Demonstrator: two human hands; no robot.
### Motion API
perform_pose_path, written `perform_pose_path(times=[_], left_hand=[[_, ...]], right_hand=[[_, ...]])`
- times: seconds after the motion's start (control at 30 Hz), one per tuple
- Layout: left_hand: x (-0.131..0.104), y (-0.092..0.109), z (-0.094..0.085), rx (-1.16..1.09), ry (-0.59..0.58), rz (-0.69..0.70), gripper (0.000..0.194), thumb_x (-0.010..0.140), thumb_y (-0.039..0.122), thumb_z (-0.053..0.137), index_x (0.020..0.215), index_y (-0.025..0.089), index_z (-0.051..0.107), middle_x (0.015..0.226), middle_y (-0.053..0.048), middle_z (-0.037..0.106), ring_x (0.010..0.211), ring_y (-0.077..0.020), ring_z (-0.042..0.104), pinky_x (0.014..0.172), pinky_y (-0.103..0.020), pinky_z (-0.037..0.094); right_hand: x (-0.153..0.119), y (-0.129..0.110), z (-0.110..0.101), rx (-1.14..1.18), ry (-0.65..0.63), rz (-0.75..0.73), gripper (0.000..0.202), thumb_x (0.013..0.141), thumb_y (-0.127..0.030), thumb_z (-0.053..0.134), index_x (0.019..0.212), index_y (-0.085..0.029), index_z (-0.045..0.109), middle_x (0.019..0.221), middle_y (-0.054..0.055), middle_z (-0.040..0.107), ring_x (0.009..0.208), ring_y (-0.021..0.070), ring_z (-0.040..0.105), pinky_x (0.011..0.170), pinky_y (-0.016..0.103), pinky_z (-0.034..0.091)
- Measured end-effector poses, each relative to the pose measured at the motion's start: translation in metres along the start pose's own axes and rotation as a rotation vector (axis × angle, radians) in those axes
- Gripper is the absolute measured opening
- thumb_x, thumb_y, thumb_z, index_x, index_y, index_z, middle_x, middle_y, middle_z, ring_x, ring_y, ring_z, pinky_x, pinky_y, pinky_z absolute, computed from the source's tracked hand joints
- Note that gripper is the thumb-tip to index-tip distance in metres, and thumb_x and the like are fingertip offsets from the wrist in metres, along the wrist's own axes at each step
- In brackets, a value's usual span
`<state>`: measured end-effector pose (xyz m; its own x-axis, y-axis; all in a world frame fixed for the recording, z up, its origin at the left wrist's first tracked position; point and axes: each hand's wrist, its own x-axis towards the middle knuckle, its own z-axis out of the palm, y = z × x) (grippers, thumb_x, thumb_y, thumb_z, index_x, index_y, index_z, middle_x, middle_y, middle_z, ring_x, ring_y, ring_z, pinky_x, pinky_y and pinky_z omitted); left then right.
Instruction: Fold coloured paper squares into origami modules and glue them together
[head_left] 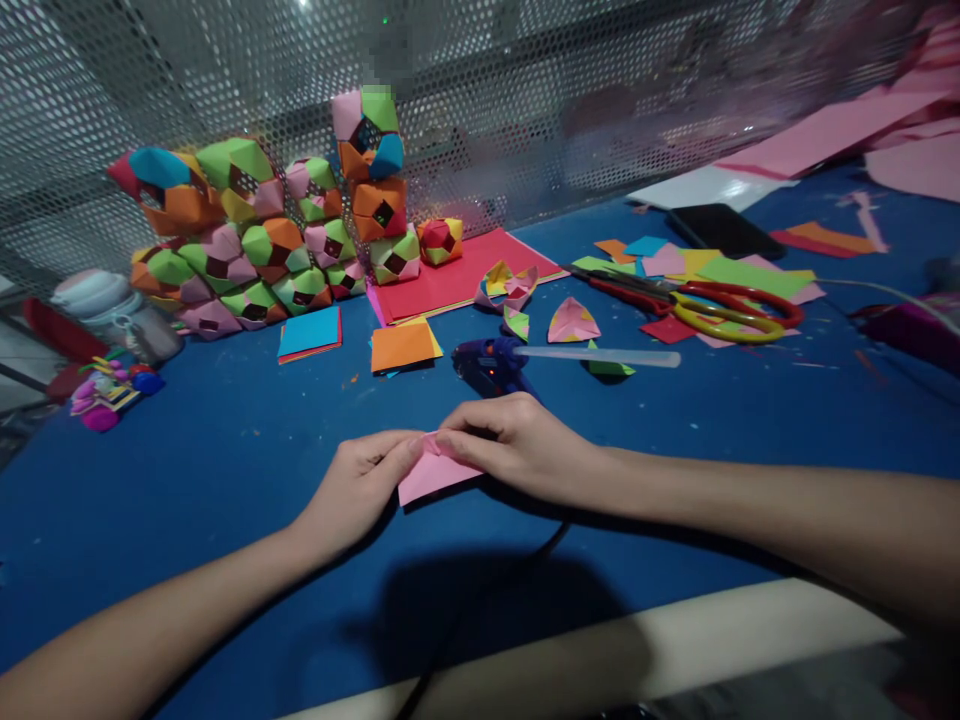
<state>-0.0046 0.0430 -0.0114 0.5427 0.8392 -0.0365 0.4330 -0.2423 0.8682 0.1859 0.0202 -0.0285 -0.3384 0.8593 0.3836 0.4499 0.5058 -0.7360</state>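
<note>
A sheet of pink paper (429, 480) is held just above the blue table, between both hands. My left hand (360, 485) pinches its upper left edge between thumb and fingers. The thumb and forefinger of my right hand (525, 450) grip the same top edge close by, and this hand covers the paper's right side. A small crease shows between the two thumbs. Just beyond my right hand lies a blue glue gun (491, 362) with a long clear glue stick (600, 355) sticking out to the right.
Several folded paper balls (274, 245) are stacked at the back left. Blue squares (310, 332) and orange squares (405, 346) lie before them. Folded pieces (574, 322), scissors (720, 310), paper scraps (750, 275) and a black phone (724, 230) lie to the right. A cord (480, 610) crosses the front edge.
</note>
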Motion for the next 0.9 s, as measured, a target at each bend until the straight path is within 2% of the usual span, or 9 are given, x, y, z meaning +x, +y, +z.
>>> perform_pose_path(times=[0.17, 0.37, 0.5, 0.6, 0.77, 0.9], left_hand=[[0.0, -0.002, 0.002, 0.022, 0.017, 0.036, 0.025, 0.084, 0.031, 0.054, 0.098, 0.02, 0.071, 0.088, -0.002, 0.072, 0.082, -0.0163, 0.062, 0.073, -0.022, 0.046], [0.002, -0.002, 0.002, 0.027, 0.099, 0.019, 0.022, 0.083, 0.029, 0.054, 0.09, 0.019, 0.073, 0.084, -0.002, 0.072, 0.079, -0.0158, 0.062, 0.069, -0.022, 0.046], [0.003, -0.003, 0.003, -0.046, 0.101, -0.022, 0.02, 0.08, 0.032, 0.058, 0.085, 0.017, 0.071, 0.082, -0.002, 0.07, 0.076, -0.0145, 0.06, 0.066, -0.021, 0.046], [0.004, -0.006, 0.004, -0.08, 0.117, -0.029, 0.02, 0.077, 0.034, 0.062, 0.081, 0.016, 0.07, 0.077, -0.002, 0.069, 0.069, -0.0126, 0.058, 0.063, -0.021, 0.044], [0.005, -0.008, 0.003, -0.226, 0.154, -0.081, 0.024, 0.078, 0.036, 0.06, 0.079, 0.013, 0.065, 0.07, -0.004, 0.068, 0.064, -0.0136, 0.059, 0.061, -0.024, 0.046], [0.006, -0.009, 0.002, -0.277, 0.147, -0.102, 0.024, 0.078, 0.036, 0.06, 0.078, 0.013, 0.063, 0.068, -0.005, 0.067, 0.062, -0.014, 0.06, 0.06, -0.025, 0.046]], right_hand=[[0.001, 0.001, 0.0, -0.029, -0.019, -0.049, 0.019, 0.085, -0.019, 0.052, 0.078, -0.011, 0.069, 0.065, 0.002, 0.065, 0.057, 0.0078, 0.054, 0.054, 0.018, 0.038], [0.003, -0.004, -0.004, 0.058, -0.062, 0.083, 0.023, 0.086, -0.028, 0.051, 0.088, -0.013, 0.068, 0.071, 0.002, 0.066, 0.061, 0.0099, 0.056, 0.055, 0.019, 0.041], [0.004, -0.004, -0.002, -0.02, 0.002, 0.024, 0.019, 0.084, -0.018, 0.05, 0.082, -0.013, 0.068, 0.07, 0.002, 0.066, 0.06, 0.0092, 0.056, 0.056, 0.02, 0.041], [0.004, -0.003, -0.001, -0.032, 0.009, -0.022, 0.02, 0.084, -0.017, 0.048, 0.084, -0.014, 0.068, 0.072, 0.002, 0.067, 0.062, 0.0095, 0.057, 0.059, 0.02, 0.041], [0.006, -0.007, -0.004, 0.052, 0.031, 0.13, 0.026, 0.088, -0.022, 0.042, 0.083, -0.014, 0.065, 0.072, 0.001, 0.064, 0.064, 0.0103, 0.056, 0.058, 0.021, 0.041], [0.007, -0.009, -0.003, 0.143, 0.015, 0.203, 0.022, 0.086, -0.021, 0.044, 0.082, -0.014, 0.063, 0.067, 0.0, 0.061, 0.062, 0.0102, 0.055, 0.056, 0.021, 0.041]])
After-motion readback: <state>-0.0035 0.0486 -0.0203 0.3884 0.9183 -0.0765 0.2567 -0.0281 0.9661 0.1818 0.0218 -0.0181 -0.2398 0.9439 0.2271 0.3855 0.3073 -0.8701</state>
